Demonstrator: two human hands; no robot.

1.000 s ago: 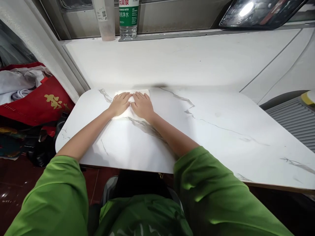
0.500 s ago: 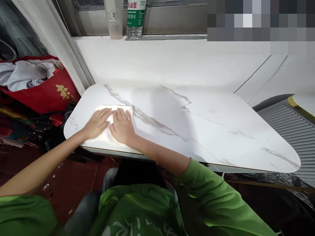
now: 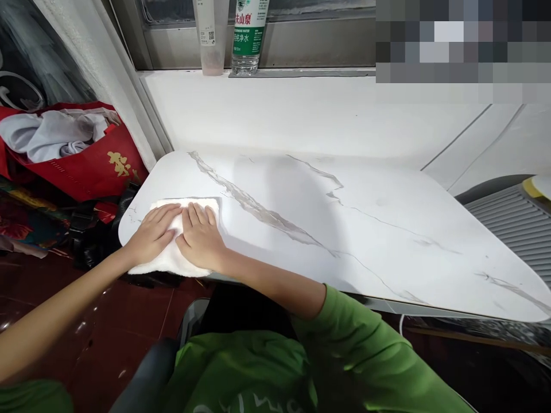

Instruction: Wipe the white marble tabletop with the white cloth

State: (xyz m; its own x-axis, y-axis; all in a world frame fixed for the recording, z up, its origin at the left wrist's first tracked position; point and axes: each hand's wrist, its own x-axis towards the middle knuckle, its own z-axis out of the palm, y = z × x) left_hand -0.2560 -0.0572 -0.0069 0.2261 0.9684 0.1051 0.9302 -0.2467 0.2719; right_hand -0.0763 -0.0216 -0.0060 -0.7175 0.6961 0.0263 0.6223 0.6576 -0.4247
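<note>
1. Your left hand point(image 3: 151, 236) and right hand point(image 3: 200, 238) lie flat, fingers extended, on a square white cloth point(image 3: 172, 259);
2. it reaches the white, grey-veined tabletop point(image 3: 379, 198)'s front edge, leftward;
3. a red, gold-printed bag point(image 3: 88, 172) sits left.

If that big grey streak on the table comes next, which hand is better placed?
Probably the right hand: it is nearer the grey streak. The left hand is farther away, and both rest on the white cloth.

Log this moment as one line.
left hand: flat on white rectangular cloth; right hand: flat on same cloth; cloth: at near edge of white marble-patterned table
</note>
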